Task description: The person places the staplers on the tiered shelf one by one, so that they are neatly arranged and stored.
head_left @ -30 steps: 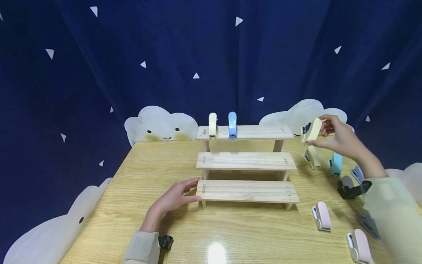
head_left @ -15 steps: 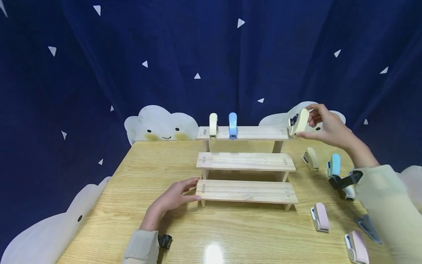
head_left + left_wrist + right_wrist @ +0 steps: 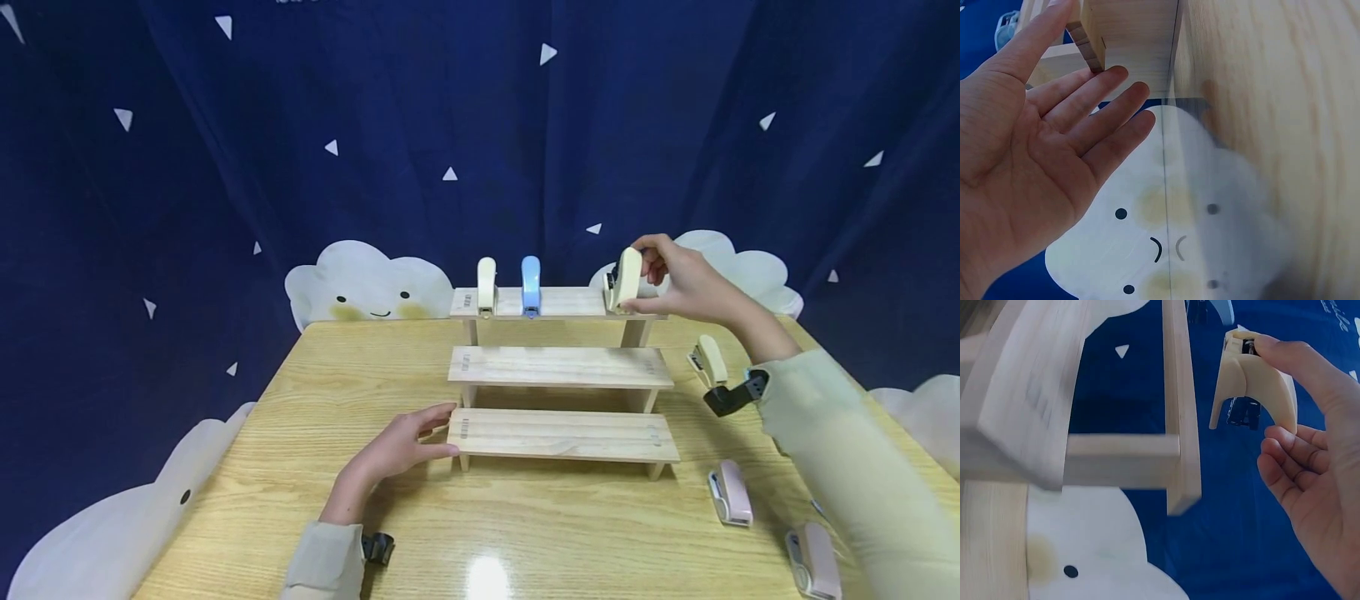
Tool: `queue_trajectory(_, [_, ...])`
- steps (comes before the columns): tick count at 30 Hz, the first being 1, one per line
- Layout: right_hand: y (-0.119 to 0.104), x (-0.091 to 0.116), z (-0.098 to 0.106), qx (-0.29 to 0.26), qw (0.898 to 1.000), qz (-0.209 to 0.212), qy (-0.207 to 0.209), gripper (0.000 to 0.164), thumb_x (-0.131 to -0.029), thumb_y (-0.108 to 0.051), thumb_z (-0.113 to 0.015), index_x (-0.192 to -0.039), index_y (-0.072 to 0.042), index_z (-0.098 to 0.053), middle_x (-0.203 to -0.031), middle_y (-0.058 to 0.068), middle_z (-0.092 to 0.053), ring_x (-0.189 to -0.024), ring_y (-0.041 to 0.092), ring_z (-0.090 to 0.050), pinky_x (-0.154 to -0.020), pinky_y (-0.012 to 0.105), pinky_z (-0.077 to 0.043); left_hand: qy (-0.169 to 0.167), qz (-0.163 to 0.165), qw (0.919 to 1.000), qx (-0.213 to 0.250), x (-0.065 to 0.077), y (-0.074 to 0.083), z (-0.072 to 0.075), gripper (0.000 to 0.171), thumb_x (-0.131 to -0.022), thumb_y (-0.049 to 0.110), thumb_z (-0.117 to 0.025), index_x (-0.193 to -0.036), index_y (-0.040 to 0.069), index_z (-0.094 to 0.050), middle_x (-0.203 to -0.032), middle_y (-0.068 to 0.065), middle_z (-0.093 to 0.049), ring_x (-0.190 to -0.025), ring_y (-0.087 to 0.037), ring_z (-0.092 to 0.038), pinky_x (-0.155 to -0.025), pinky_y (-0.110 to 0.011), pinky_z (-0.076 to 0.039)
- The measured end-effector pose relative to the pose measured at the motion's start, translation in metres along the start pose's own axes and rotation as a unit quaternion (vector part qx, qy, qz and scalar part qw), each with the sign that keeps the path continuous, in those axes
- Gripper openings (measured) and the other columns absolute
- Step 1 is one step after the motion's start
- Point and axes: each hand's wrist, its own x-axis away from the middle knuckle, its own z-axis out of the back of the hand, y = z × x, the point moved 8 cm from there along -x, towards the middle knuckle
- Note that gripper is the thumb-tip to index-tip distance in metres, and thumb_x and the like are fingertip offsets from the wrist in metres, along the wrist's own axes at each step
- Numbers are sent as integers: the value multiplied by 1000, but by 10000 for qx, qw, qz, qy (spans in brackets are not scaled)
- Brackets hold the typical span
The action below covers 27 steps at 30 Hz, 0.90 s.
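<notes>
Against the curtain (image 3: 405, 83), I see the right hand (image 3: 684, 282) pinch the stapler (image 3: 628, 277) on its left, above the top shelf (image 3: 573, 301), long axis roughly front-to-back; the loose left hand (image 3: 397, 447) is farther.

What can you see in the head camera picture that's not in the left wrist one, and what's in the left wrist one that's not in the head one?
Only the head view shows the right hand holding a cream stapler, and two pink staplers on the table.

Only the left wrist view shows the palm side of the left hand, and a paler second cloud face, perhaps a reflection.

Both show the left hand, part of the wooden stand, the blue curtain and a smiling cloud.
</notes>
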Motion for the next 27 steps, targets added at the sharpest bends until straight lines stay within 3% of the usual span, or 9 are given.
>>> queue_trajectory(6, [-8,-13,-13,47,9995,-96,-288,71,-68,-14,-89,-124,3,-48,-88,9,-57,-75,13,-52,-65,20,-43,-16,-14,10000,39,0,1,0,75,-88,35,-72,-149,6,-40,-150,-17,-47,-136,-37,-48,-115,-50,-40])
queue_trajectory(27, [-17,-35,-43,74,9955,-318,-885,70,-73,-23,-87,-126,1,-48,-92,8,-56,-78,19,-53,-67,26,-44,-15,19,10000,38,0,-2,0,75,-87,36,-72,-149,6,-40,-149,-18,-48,-136,-38,-49,-115,-51,-40])
